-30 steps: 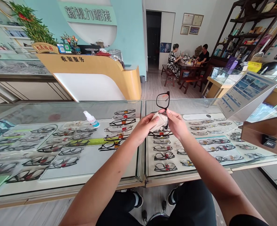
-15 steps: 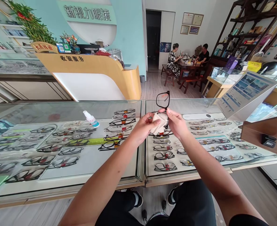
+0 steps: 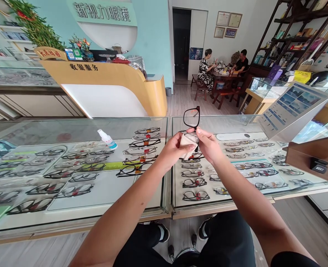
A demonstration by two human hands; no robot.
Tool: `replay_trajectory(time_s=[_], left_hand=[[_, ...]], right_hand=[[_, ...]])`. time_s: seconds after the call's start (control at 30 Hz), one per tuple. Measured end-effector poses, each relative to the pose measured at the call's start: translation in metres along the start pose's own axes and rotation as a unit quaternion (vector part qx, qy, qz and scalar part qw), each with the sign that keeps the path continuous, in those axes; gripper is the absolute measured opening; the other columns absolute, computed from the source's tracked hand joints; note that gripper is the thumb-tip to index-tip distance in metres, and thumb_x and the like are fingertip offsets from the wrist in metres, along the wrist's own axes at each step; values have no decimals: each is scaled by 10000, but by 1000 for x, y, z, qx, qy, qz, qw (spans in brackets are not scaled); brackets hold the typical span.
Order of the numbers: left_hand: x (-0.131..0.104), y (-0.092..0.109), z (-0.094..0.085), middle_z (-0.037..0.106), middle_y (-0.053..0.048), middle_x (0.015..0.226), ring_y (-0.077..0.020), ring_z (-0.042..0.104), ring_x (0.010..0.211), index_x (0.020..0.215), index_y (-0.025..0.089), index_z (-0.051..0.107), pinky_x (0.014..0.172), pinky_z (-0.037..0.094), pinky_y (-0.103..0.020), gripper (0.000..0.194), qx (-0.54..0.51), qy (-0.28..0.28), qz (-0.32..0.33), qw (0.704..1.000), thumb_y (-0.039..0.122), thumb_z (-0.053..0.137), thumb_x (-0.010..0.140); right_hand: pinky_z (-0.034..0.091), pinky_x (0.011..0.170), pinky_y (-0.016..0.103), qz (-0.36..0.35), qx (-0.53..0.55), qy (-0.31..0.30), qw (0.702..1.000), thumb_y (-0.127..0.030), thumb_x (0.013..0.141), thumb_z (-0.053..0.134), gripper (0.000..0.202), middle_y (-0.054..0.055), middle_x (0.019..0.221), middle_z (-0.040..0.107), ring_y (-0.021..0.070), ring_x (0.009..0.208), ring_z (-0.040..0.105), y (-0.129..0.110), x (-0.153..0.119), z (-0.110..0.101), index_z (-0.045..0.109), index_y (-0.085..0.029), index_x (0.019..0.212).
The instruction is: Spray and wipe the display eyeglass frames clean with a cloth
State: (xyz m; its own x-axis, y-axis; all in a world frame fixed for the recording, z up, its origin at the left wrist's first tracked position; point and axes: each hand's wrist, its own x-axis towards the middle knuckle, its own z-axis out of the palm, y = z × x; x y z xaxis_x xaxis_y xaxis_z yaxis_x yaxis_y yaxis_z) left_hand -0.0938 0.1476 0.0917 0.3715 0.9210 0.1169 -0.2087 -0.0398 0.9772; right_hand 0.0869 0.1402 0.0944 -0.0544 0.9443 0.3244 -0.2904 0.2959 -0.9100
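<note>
Dark-framed glasses (image 3: 199,118) are held upright above the glass display counter (image 3: 168,185), one lens up and the other low between my hands. My right hand (image 3: 209,145) is closed on the frame near its middle. In my left hand (image 3: 171,150) a pale cloth (image 3: 188,145) is pinched around the lower lens, with the thumb in front. The cloth and fingers partly hide that lens. To the left, a white spray bottle (image 3: 107,139) with a blue label is on the counter.
Rows of glasses (image 3: 196,195) lie under the counter glass. A tilted printed board (image 3: 294,107) and a brown wooden box (image 3: 314,157) stand at the right. Two people (image 3: 205,70) sit at a table in the back, beyond a reception desk (image 3: 155,96).
The cloth and my left thumb have shifted slightly over the lower lens. The glasses have moved a little to the left and up, still held.
</note>
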Motion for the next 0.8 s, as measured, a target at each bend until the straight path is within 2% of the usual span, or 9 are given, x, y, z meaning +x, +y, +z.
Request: replay_trajectory(time_s=[0.13, 0.3, 0.5, 0.63, 0.8], left_hand=[[0, -2, 2, 777, -1, 1005, -188, 698, 872, 1088, 211, 699, 797, 543, -313, 643, -1, -2, -9, 1000, 480, 1097, 660], [-2, -5, 6, 809, -19, 1092, -215, 739, 968, 1254, 226, 721, 852, 579, -324, 731, -13, -2, -10, 1000, 419, 1102, 661], [-3, -10, 9, 814, -39, 1111, -225, 763, 997, 1277, 216, 676, 890, 590, -340, 743, -8, 6, -7, 1000, 373, 1098, 686], [-2, -14, 9, 816, -54, 1140, -246, 773, 1058, 1296, 216, 667, 932, 593, -356, 758, 4, 12, 5, 1000, 356, 1101, 690], [1, -20, 10, 820, -60, 1145, -263, 774, 1100, 1252, 216, 669, 983, 592, -367, 714, 23, 34, 36, 999, 429, 1093, 719]], right_hand=[[564, 970, 439, -6, -22, -5, 1000, -833, 853, 874, 561, 65, 1104, 719, 258, 997, 629, 1, -1, 0, 889, -275, 914], [582, 933, 446, 4, -18, -15, 1000, -841, 865, 863, 566, 70, 1086, 705, 268, 997, 659, 3, -2, 1, 895, -282, 945], [624, 935, 426, 28, 31, -3, 999, -771, 857, 921, 500, 55, 1072, 755, 252, 1003, 686, 7, -4, 5, 913, -288, 988], [642, 931, 431, 48, 38, 9, 998, -788, 864, 900, 527, 60, 1034, 777, 258, 998, 699, 12, -5, 8, 903, -280, 1004], [630, 988, 435, 52, 70, 9, 996, -767, 822, 951, 510, 57, 1046, 795, 266, 1032, 712, 15, -6, 13, 889, -282, 967]])
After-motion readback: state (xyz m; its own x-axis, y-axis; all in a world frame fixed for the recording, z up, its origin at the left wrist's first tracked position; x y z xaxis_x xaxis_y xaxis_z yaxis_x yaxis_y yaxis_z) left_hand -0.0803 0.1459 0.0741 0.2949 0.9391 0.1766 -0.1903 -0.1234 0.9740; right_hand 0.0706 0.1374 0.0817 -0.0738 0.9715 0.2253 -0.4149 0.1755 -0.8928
